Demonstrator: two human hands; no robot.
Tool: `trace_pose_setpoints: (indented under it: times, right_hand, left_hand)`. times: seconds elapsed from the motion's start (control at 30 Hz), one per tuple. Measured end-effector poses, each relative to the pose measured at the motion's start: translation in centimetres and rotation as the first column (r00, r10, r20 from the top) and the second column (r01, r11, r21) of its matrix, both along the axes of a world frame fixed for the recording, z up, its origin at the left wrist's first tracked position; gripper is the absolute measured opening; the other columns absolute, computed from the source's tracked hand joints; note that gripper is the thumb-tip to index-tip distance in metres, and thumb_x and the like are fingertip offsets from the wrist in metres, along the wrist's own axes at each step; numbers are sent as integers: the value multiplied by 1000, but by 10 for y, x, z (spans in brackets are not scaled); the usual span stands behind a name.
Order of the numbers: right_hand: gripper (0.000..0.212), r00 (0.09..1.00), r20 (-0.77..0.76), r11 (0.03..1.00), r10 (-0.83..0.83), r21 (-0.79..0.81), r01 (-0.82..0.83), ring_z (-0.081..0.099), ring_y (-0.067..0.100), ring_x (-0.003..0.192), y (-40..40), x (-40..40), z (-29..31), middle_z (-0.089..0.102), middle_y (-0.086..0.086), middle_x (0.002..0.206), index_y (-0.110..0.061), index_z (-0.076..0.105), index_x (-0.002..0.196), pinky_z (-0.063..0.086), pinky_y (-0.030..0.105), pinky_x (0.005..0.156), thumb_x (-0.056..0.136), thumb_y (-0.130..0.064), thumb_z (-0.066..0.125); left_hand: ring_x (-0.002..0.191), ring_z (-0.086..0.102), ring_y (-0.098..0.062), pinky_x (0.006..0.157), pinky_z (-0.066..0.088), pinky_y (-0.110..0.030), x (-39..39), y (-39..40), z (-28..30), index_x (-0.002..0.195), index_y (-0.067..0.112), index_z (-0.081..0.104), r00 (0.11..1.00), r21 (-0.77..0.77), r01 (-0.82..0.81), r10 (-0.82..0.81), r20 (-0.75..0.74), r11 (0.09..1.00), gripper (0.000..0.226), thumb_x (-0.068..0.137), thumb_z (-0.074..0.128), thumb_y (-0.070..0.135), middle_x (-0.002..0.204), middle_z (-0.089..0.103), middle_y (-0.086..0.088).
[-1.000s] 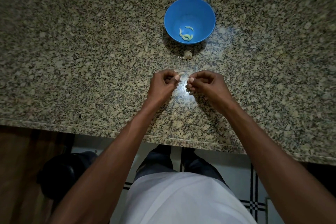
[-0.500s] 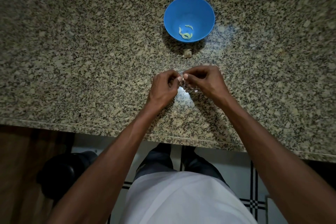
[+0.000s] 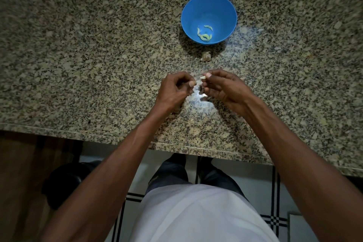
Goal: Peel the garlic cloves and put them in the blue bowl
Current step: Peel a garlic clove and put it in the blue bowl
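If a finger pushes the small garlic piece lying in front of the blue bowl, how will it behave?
The garlic piece looks small beside the blue bowl, so it is probably very light. Its rounded shape suggests it may roll or skid on the polished granite counter. Its papery skin would likely crumple or flake.

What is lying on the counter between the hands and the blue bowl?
In the head view, one small unpeeled garlic piece lies on the granite counter, just before the blue bowl; otherwise bare.
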State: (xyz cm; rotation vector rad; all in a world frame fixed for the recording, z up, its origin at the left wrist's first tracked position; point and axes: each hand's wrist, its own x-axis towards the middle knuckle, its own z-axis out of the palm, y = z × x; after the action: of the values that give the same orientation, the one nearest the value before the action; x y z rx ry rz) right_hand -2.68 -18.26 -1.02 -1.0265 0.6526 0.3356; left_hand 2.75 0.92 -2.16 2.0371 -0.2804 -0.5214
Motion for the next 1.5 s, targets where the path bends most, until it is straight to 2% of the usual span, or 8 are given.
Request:
trace_pose_setpoints:
  times: [0.37,0.6,0.77,0.87,1.13,1.23,1.37,1.5]
  right_hand:
    - [15,997,53,935,60,-353,-37,74,19,79,6,-7,-4,78,14,90,-1,69,112,63,37,78,98,-7,71]
    - [19,999,-32,975,33,-217,-40,68,17,84,8,-10,-2,74,11,96,0,73,112,57,27,74,97,-13,72]
    - [16,975,-220,982,-29,177,69,60,9,70,5,-7,-2,69,6,86,-1,69,113,47,21,66,100,-8,63]
    - [17,971,-223,942,-83,299,149,62,8,67,11,-9,-3,69,8,86,-1,68,115,50,17,58,100,-6,64]
    - [4,976,-45,977,-211,29,213,65,10,69,30,-9,-10,73,3,81,-7,73,99,54,18,62,96,-5,70]
    - [8,981,16,978,-193,-74,194,68,13,72,28,-10,-8,75,7,85,-3,73,103,57,23,67,97,-8,72]
    - [22,997,75,952,-15,-303,38,73,23,85,19,-10,-9,78,13,101,-2,74,107,61,30,76,91,-15,80]
    - [25,989,121,940,89,-339,-44,76,25,92,10,-7,-4,77,12,99,-4,71,112,64,37,84,92,-15,79]
  left_hand:
    - [100,70,-12,88,61,-28,-10,-6,-11,113,20,73,991,-129,-101,88,-105,986,28,87,82,18,107,74,3]
    - [109,70,-10,90,59,-28,-11,-17,-7,116,8,74,982,-279,-123,75,-175,952,24,92,75,7,116,75,2]
    - [110,72,-15,89,59,-27,-12,-17,-12,116,0,72,956,-352,-193,95,-278,916,23,92,72,3,116,75,-7]
    - [103,74,-22,86,60,-31,-19,-24,-16,114,1,74,882,-395,-384,205,-424,834,23,91,74,5,109,77,-10]
    - [78,70,-13,75,62,-26,-28,-44,-14,107,-3,74,624,-352,-705,303,-720,616,18,93,74,9,88,76,-8]
    - [75,69,-14,75,62,-28,-23,-41,-11,107,-2,74,690,-345,-642,321,-648,685,21,92,76,13,84,75,-7]
    - [85,75,-19,81,63,-34,-16,-32,-11,107,7,75,864,-193,-432,343,-367,881,21,92,77,22,92,77,-8]
    - [89,76,-16,81,63,-32,-10,-23,-9,106,9,75,944,-139,-270,233,-233,953,19,94,76,23,96,78,-5]
